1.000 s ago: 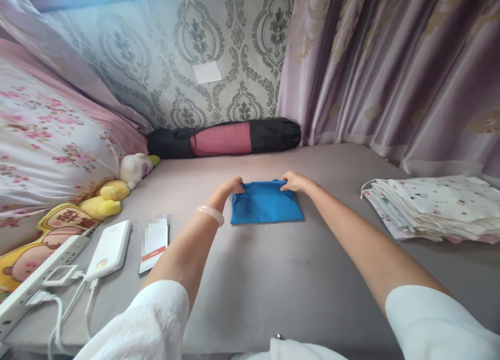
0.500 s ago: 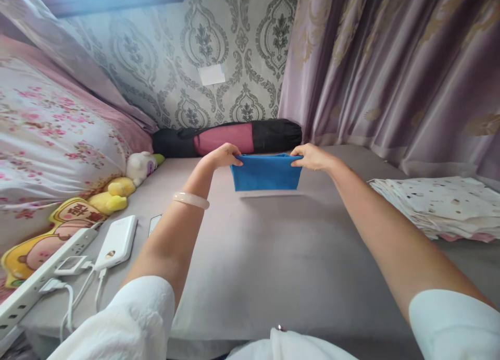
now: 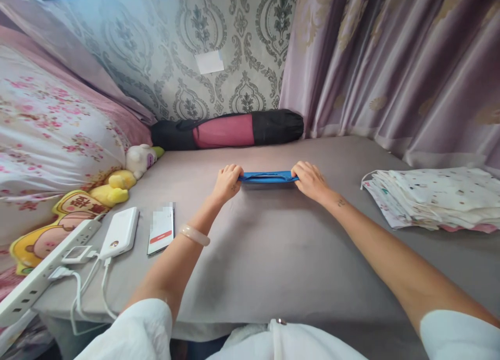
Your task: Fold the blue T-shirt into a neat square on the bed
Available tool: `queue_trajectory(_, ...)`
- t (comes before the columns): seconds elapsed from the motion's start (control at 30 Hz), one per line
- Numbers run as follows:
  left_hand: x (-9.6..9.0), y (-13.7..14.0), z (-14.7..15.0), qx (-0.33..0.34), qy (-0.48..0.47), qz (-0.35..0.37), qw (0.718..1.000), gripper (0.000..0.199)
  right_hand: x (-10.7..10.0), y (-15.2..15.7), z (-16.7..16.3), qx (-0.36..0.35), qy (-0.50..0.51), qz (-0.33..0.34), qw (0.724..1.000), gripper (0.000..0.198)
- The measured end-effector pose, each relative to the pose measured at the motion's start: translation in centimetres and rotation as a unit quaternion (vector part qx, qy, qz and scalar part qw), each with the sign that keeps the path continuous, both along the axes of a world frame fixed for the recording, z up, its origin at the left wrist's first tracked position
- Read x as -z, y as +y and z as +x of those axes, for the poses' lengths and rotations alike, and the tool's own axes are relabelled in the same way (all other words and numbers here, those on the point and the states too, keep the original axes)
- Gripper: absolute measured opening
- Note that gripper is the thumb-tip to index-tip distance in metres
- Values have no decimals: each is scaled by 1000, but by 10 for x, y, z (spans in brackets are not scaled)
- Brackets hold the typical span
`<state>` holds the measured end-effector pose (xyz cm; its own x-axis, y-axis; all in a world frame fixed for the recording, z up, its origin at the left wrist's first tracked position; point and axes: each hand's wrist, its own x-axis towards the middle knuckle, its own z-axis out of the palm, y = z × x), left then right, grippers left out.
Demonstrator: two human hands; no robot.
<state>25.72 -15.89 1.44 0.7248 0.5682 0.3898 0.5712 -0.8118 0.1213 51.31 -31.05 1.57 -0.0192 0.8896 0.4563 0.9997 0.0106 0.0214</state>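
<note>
A folded blue cloth [image 3: 267, 177] is stretched between my two hands, seen almost edge-on with a slit between its layers along the top. Its left end is gripped by my left hand [image 3: 228, 180], fingers curled over it. My right hand [image 3: 308, 177] is closed round the right end in the same way. The cloth is at the middle of the grey bed sheet [image 3: 273, 266]; whether its lower edge touches the sheet, I cannot tell.
To the left lie a phone [image 3: 162, 228], a white power bank [image 3: 120, 230], a power strip [image 3: 42, 276] with cables, and plush toys [image 3: 113, 188]. A black and pink roll bag [image 3: 224, 131] lies along the wall. On the right is a stack of folded fabric [image 3: 437, 197].
Both hands have lowered the blue cloth and brought it nearer, tipping it from its broad face to its top edge. The view has shifted slightly, and the phone shows more fully.
</note>
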Motion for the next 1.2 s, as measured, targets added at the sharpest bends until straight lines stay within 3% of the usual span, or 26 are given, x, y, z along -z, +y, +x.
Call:
queue_trajectory(0.27, 33, -16, -24, 129, 40, -7, 991, 33, 33, -31, -12, -40, 10, -89, 995, 42)
queue_trajectory(0.5, 41, -22, -34, 143, 82, -56, 985, 39, 49, -44, -12, -53, 30, -129, 990, 56)
queue_trajectory(0.6, 39, -25, -42, 126, 86, -91, 984, 41, 47, -51, -11, -68, 59, -143, 986, 56)
queue_trajectory(0.7, 33, -26, -43, 95, 74, -139, 983, 28, 40, -52, -15, -61, 88, -155, 982, 49)
queue_trajectory(0.8, 28, -28, -27, 42, 44, -146, 987, 21, 30, -39, -27, -32, 106, -140, 984, 31)
queue_trajectory(0.9, 30, -33, 2, -6, 20, -109, 994, 30, 27, -12, -47, 2, 122, -107, 987, 34)
queue_trajectory(1.03, 45, -42, 37, -34, 41, -62, 997, 42, 41, 17, -68, 71, 109, -107, 986, 44)
queue_trajectory(1.2, 68, -49, 46, -34, 115, -60, 991, 62, 65, 20, -72, 103, 75, -166, 978, 55)
